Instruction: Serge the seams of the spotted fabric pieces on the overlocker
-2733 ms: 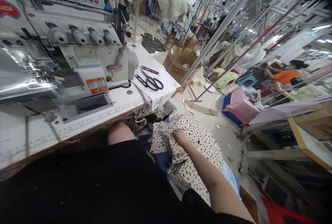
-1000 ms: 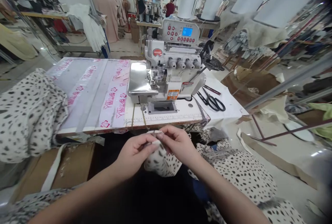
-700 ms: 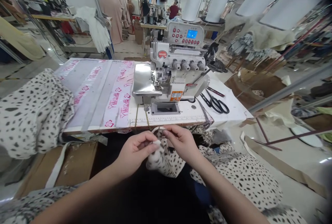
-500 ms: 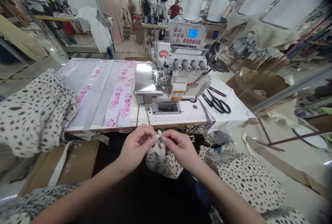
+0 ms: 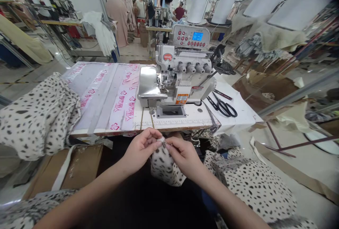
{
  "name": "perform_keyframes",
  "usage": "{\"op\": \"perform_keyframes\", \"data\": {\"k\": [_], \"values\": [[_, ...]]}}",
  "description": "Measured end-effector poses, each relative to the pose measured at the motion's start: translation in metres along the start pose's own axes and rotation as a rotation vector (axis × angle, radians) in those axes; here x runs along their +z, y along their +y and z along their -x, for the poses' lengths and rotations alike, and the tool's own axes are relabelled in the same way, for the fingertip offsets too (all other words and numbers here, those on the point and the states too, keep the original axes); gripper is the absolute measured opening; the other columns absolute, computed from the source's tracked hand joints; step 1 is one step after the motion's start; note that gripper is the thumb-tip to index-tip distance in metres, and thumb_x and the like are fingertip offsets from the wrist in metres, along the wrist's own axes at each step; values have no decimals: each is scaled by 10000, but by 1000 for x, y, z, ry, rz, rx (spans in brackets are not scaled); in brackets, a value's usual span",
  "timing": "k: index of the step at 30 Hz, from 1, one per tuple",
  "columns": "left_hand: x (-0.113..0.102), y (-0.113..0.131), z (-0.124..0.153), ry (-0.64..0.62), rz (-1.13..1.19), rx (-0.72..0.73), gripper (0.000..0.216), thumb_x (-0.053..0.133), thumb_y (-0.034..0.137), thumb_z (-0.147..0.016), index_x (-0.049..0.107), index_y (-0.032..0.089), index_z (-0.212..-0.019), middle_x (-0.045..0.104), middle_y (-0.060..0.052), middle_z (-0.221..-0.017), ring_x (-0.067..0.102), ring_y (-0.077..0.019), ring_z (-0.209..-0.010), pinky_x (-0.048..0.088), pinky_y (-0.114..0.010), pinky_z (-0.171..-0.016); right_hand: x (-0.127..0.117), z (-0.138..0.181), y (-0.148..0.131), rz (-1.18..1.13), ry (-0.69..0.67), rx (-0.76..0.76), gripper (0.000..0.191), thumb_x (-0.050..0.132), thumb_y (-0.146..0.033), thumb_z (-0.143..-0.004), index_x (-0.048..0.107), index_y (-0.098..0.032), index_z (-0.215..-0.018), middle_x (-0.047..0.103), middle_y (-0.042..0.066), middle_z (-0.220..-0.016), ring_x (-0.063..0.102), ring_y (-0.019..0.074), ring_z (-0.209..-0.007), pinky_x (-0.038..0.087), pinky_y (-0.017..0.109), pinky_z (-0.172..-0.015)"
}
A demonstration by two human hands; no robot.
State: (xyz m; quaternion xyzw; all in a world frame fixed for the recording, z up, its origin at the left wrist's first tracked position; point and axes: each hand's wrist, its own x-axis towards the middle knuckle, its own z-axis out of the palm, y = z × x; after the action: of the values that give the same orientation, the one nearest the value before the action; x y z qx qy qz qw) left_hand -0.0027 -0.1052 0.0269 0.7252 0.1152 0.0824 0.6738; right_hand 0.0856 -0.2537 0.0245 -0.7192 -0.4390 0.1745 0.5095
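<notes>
Head view: I take the cloth (image 5: 166, 167) as the hub of my clock. It hangs just in front of the desk (image 5: 194, 118), over the dark lap (image 5: 129, 200), gathered at its top and loose below; I cannot tell whether its lower part rests on anything. Left grip (image 5: 140, 152) pinches the gathered edge from 10 o'clock, thumb against fingers, and right grip (image 5: 185, 155) does the same from 2 o'clock, so both are grasping cloth, fingertips nearly meeting. How much of it is caught between them I cannot make out.

I judge the piece light, limp and soft, unlikely to hold a shape once slack. It looks neither slippery nor fragile, though a hard pull could well stretch or pucker the edge. I'd hold it right at the 12 o'clock edge, with a fingertip pinch on each side, and leave the hanging part free.

Machine (image 5: 182, 84) stands on the desk just past 12, and scissors (image 5: 220, 104) lie at 2 o'clock. Similar spotted fabric sits in a pile (image 5: 39, 116) between 9 and 10, and in a heap (image 5: 254, 183) just past 3; I'd expect those to drag heavier.
</notes>
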Motion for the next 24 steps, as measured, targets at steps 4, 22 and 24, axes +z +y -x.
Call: {"op": "perform_keyframes", "data": {"k": [4,22,24], "values": [[-7,6,-4,-87,-283,54,190,500,327,-843,614,176,-858,601,-20,-829,542,-139,-797,412,-251,-754,1,-1,-1,16,-6,15,182,450,-226,-886,627,-191,-862,626,8,-756,561,137,-698,417,234,-656],[-90,70,-11,495,-101,511,141,567,332,-820,540,196,-847,511,17,-728,462,-87,-638,381,-189,-586,-6,-1,2,-124,-74,187,119,631,-267,-731,575,-183,-795,495,-37,-645,452,116,-602,373,210,-565],[-98,62,-11,585,-99,524,143,592,333,-804,547,201,-831,486,27,-707,429,-77,-614,368,-184,-570,-7,-2,-1,-125,-11,157,157,611,-247,-745,577,-195,-890,531,-23,-707,476,128,-641,394,226,-607]]}}
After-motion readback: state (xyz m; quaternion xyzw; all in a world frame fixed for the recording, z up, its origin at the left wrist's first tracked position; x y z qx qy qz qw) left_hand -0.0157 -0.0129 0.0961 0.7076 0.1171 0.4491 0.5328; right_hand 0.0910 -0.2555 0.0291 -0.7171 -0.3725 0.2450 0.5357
